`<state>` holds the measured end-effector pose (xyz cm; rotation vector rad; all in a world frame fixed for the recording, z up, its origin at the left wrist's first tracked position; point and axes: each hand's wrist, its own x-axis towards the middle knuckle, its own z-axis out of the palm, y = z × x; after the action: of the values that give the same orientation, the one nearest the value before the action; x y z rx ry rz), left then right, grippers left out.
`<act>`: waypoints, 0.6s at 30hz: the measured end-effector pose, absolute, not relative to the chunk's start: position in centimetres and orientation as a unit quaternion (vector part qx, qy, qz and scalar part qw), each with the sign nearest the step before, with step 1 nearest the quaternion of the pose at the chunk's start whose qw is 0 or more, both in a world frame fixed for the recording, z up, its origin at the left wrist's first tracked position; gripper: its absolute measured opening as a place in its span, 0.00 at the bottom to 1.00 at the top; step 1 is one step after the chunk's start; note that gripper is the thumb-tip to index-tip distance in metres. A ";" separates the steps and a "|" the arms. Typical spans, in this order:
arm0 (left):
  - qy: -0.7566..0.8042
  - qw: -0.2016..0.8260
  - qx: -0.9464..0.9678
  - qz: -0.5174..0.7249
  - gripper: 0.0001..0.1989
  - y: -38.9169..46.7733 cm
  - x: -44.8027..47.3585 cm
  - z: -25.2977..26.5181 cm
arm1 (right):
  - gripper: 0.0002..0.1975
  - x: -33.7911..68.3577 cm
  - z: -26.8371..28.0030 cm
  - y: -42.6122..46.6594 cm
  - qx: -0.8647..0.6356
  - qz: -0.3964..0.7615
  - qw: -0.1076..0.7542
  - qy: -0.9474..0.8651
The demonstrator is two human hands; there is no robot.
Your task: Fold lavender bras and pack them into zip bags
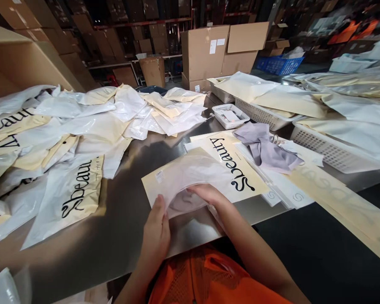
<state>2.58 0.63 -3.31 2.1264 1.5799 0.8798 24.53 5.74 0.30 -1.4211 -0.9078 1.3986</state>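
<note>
A frosted plastic bag point(190, 169) with a cream edge and a small barcode label point(159, 176) lies before me, its mouth facing me and gaping. My left hand point(156, 228) is closed on the left side of the mouth, thumb on top. At the right side of the mouth, my right hand point(205, 194) grips the bag, with some fingertips hidden by the film. Partly under this bag is a stack of flat bags point(237, 156) printed "Sbeauty". A crumpled grey-lilac cloth piece point(269, 147) rests on the stack's right part.
Filled bags point(82, 114) are heaped on the left of the metal table point(123, 223). A small white basket point(230, 116) stands behind the stack. Larger white baskets point(332, 145) with bags line the right. Cardboard boxes point(205, 52) and a blue crate point(283, 64) are farther back.
</note>
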 end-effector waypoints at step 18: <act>0.585 0.225 0.719 0.302 0.28 2.1 2.0 -1.3 | 0.20 28.6 -0.8 -0.2 -0.653 0.441 0.205 -0.581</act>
<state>1.96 2.14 -1.28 1.9824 1.6125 0.8322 28.56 -0.17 -0.84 -1.8188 -1.6197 1.2287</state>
